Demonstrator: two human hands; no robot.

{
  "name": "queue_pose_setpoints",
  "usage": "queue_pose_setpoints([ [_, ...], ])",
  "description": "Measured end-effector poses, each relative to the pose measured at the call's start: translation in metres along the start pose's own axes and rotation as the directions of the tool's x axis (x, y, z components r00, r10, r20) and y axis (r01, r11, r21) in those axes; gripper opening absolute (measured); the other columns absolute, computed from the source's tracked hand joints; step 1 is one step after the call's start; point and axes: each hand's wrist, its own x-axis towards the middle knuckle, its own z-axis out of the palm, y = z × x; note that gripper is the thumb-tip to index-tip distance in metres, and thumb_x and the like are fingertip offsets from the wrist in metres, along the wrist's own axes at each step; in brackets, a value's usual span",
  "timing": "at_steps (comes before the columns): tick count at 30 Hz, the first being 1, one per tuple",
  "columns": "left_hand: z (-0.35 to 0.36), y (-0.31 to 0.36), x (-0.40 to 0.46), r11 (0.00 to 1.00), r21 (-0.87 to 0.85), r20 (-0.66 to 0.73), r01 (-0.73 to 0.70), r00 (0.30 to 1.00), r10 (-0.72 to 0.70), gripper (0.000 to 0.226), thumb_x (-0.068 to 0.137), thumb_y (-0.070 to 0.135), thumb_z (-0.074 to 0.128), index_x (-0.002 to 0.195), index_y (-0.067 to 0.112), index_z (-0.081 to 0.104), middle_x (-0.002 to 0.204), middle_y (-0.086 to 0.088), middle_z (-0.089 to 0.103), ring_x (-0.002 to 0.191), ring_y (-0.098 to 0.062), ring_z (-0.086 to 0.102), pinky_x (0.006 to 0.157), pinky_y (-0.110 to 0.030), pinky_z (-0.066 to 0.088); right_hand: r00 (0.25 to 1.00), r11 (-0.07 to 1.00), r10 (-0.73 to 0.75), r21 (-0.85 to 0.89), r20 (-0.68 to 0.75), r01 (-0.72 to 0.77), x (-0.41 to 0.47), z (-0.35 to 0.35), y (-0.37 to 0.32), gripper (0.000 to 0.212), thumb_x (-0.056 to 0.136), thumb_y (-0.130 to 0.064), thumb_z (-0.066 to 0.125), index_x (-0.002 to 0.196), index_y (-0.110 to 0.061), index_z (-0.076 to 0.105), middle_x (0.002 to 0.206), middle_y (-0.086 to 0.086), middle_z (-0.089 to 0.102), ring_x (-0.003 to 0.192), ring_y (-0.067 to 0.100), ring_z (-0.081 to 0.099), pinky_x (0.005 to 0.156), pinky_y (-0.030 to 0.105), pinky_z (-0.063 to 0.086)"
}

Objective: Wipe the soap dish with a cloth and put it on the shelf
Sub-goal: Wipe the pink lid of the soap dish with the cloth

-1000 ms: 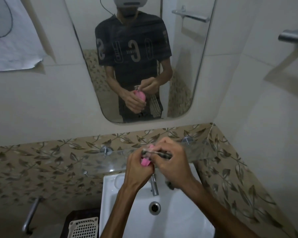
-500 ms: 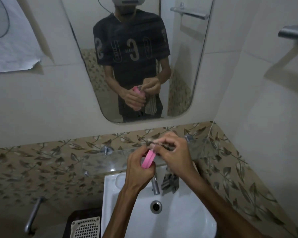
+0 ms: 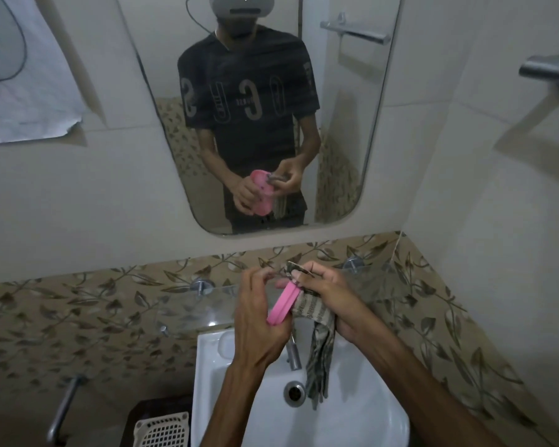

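Above the sink (image 3: 352,427), my left hand (image 3: 259,321) is gripping the pink soap dish (image 3: 283,304) edge-on, its long axis slanting toward the glass shelf (image 3: 207,304) just behind, while my right hand (image 3: 333,295) is pinching the cloth (image 3: 317,317) against it.

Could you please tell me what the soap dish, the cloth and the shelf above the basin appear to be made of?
Soap dish: probably moulded plastic, given its uniform pink colour and smooth, matte look.
Cloth: woven fabric, striped; it hangs limp and folds from the right hand.
Shelf: looks like clear glass; the leaf-patterned tiles show through it, and it sits on shiny metal pegs.
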Motion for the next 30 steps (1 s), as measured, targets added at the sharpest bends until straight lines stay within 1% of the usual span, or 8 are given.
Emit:
queue_pose_setpoints([
  [3,-0.002,-0.006,-0.005,0.979,-0.082,0.091,0.184,0.980,-0.176,0.058,0.077,0.028,0.076,0.128,0.027,0.048,0.114,0.000,0.054,0.101,-0.021,0.060,0.076,-0.038,0.057,0.991,0.985,-0.130,-0.117,-0.010,0.128,-0.006,0.003,0.000,0.004,0.091,-0.020,0.074,0.092,-0.016,0.072,0.093,0.003,0.077,0.084,0.013,0.072,0.072,0.022,0.057],
  [5,-0.008,-0.006,-0.007,0.875,-0.286,0.374,0.391,0.886,-0.274,0.073,0.076,0.021,0.078,0.140,0.036,0.044,0.119,-0.002,0.058,0.101,-0.015,0.065,0.075,-0.028,0.057,0.971,0.946,-0.239,-0.224,0.013,0.236,-0.010,0.004,-0.003,0.002,0.091,-0.018,0.073,0.090,-0.016,0.071,0.087,-0.003,0.073,0.085,0.010,0.069,0.077,0.023,0.055],
  [12,-0.039,0.001,0.009,0.761,-0.319,0.735,0.565,0.654,-0.177,0.073,0.074,0.019,0.080,0.136,0.044,0.052,0.112,0.023,0.070,0.104,-0.003,0.068,0.081,-0.018,0.056,0.874,0.731,-0.422,-0.481,0.240,0.484,-0.029,0.016,-0.017,0.006,0.092,-0.015,0.073,0.096,-0.018,0.070,0.097,0.002,0.073,0.092,0.021,0.072,0.081,0.033,0.062],
  [16,-0.039,0.012,0.017,0.784,-0.243,0.716,0.572,0.651,-0.253,0.077,0.070,0.009,0.069,0.143,0.007,0.047,0.089,0.019,0.074,0.072,0.004,0.064,0.057,-0.016,0.050,0.831,0.648,-0.469,-0.523,0.299,0.554,-0.036,0.023,-0.009,0.017,0.090,-0.008,0.075,0.099,-0.022,0.069,0.100,-0.003,0.071,0.094,0.019,0.071,0.083,0.028,0.059],
  [20,-0.034,0.018,0.010,0.781,-0.340,0.621,0.524,0.749,-0.232,0.103,0.059,-0.003,0.066,0.154,0.024,0.040,0.115,0.001,0.070,0.080,-0.002,0.069,0.058,-0.018,0.052,0.768,0.528,-0.540,-0.572,0.345,0.628,-0.041,0.022,0.000,0.013,0.088,-0.010,0.078,0.099,-0.015,0.073,0.106,-0.007,0.068,0.102,0.015,0.068,0.089,0.025,0.057],
  [24,-0.022,0.020,0.006,0.814,-0.362,0.557,0.455,0.805,-0.202,0.103,0.052,0.007,0.074,0.151,0.020,0.046,0.109,-0.008,0.066,0.079,-0.009,0.066,0.061,-0.018,0.051,0.853,0.692,-0.521,-0.596,-0.023,0.407,-0.027,0.004,-0.015,0.012,0.086,-0.009,0.080,0.090,-0.019,0.075,0.100,-0.001,0.067,0.095,0.012,0.066,0.086,0.039,0.061],
  [28,-0.024,0.019,0.003,0.799,-0.421,0.516,0.430,0.838,-0.180,0.110,0.052,0.004,0.072,0.156,0.027,0.042,0.130,-0.009,0.068,0.092,-0.020,0.072,0.072,-0.025,0.057,0.806,0.608,-0.551,-0.557,0.216,0.565,-0.046,0.020,0.000,0.016,0.086,-0.021,0.079,0.093,-0.035,0.074,0.098,-0.012,0.069,0.092,0.014,0.070,0.080,0.022,0.058],
  [30,-0.021,0.016,0.006,0.818,-0.408,0.500,0.405,0.849,-0.170,0.107,0.051,0.009,0.072,0.154,0.023,0.045,0.125,-0.011,0.068,0.092,-0.025,0.071,0.071,-0.030,0.057,0.804,0.595,-0.582,-0.610,0.123,0.524,-0.035,0.014,-0.005,0.011,0.087,-0.015,0.080,0.094,-0.023,0.076,0.097,-0.009,0.069,0.090,0.013,0.069,0.079,0.024,0.058],
])
